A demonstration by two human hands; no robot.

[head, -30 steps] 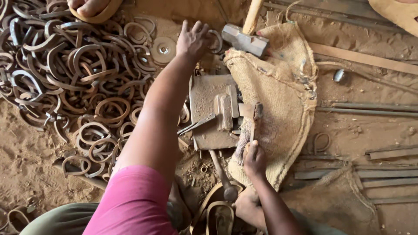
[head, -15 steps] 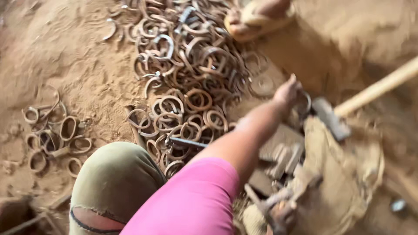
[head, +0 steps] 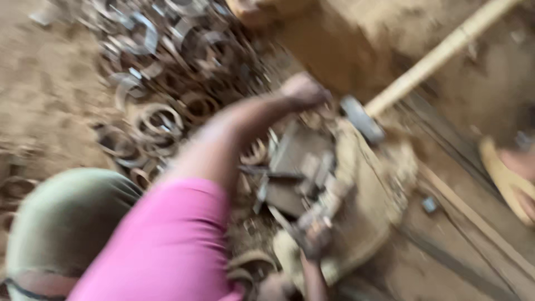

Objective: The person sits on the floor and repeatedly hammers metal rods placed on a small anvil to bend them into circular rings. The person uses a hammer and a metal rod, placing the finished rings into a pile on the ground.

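Metal rings (head: 161, 120) are lying heaped on the sandy ground at the far left, a great many of them, with none seeming to be on the flat metal block (head: 298, 167) (the picture is badly blurred). Nearest, the right hand (head: 315, 237) is grasping a rough, dusty tool over the sacking (head: 368, 195). Farther out, the left hand (head: 304, 89) is reaching between the block and the heap; whether its fingers are closed I cannot tell. Beyond it a hammer (head: 362, 120) with a pale wooden handle is resting.
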